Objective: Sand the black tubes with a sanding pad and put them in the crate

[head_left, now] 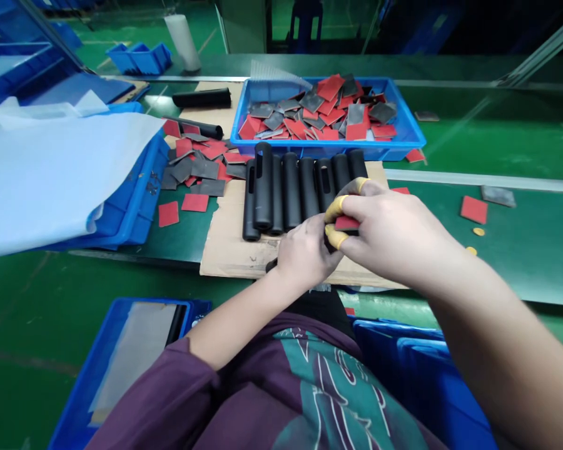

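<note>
My left hand [304,253] is closed round a black tube [272,265], of which only the end shows below the fist. My right hand [385,228], with yellow finger cots on thumb and fingertips, pinches a small red square pad [346,223] against the top of that tube. Both hands hover over a sheet of cardboard [225,247]. Just behind them lies a row of several black tubes [291,190], side by side on the cardboard.
A blue tray [406,134] full of red and grey pads stands behind the tubes. Loose pads [201,165] lie scattered to the left, beside a blue bin [136,206] covered by white sheet. Two more black tubes [201,98] lie further back. Blue bins flank my lap.
</note>
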Action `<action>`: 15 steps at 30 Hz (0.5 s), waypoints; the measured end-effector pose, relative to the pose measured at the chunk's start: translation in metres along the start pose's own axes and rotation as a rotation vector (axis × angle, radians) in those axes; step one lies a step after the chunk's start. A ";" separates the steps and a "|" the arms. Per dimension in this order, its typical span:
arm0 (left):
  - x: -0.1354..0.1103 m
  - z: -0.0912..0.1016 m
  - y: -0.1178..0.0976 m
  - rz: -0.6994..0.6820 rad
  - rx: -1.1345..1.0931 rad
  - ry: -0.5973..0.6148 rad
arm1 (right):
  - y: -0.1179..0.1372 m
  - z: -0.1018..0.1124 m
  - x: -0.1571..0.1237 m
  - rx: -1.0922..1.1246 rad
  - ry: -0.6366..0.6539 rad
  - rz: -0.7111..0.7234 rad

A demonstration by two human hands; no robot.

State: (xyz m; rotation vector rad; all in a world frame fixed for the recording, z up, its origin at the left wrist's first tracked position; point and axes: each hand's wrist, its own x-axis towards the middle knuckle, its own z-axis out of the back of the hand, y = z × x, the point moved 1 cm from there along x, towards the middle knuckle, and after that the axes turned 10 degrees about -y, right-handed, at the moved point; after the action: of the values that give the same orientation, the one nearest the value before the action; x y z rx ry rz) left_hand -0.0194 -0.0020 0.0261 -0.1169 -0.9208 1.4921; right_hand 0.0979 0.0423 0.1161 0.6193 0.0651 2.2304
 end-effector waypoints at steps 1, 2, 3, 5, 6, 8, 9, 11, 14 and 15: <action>0.000 0.000 -0.001 -0.002 -0.010 0.009 | -0.006 0.002 0.003 0.083 0.037 -0.007; -0.001 -0.001 -0.001 -0.008 -0.019 0.013 | -0.011 0.003 0.005 0.184 0.064 -0.018; -0.002 -0.001 0.000 -0.017 -0.028 0.016 | -0.017 0.003 0.007 0.295 0.083 -0.033; -0.004 -0.002 0.001 -0.026 -0.044 0.008 | -0.026 0.002 0.008 0.504 0.099 -0.097; -0.005 -0.002 0.002 -0.026 -0.050 -0.002 | -0.030 0.001 0.007 0.593 0.092 -0.150; -0.007 -0.002 0.005 -0.045 -0.064 -0.018 | -0.033 -0.005 0.000 0.749 0.041 -0.246; -0.008 -0.003 0.006 -0.071 -0.073 -0.019 | -0.034 -0.009 -0.005 0.819 -0.010 -0.283; -0.008 -0.003 0.008 -0.149 -0.083 -0.002 | -0.035 -0.020 -0.019 0.938 -0.180 -0.342; -0.010 -0.002 0.013 -0.233 -0.036 0.110 | -0.040 -0.040 -0.043 1.017 -0.492 -0.463; -0.012 0.000 0.015 -0.242 -0.006 0.161 | -0.044 -0.048 -0.051 1.012 -0.570 -0.520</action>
State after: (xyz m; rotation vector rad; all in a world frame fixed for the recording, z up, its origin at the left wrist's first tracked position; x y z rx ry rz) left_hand -0.0290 -0.0101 0.0117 -0.1239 -0.7800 1.2375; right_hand 0.1357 0.0425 0.0424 1.5359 0.9746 1.3353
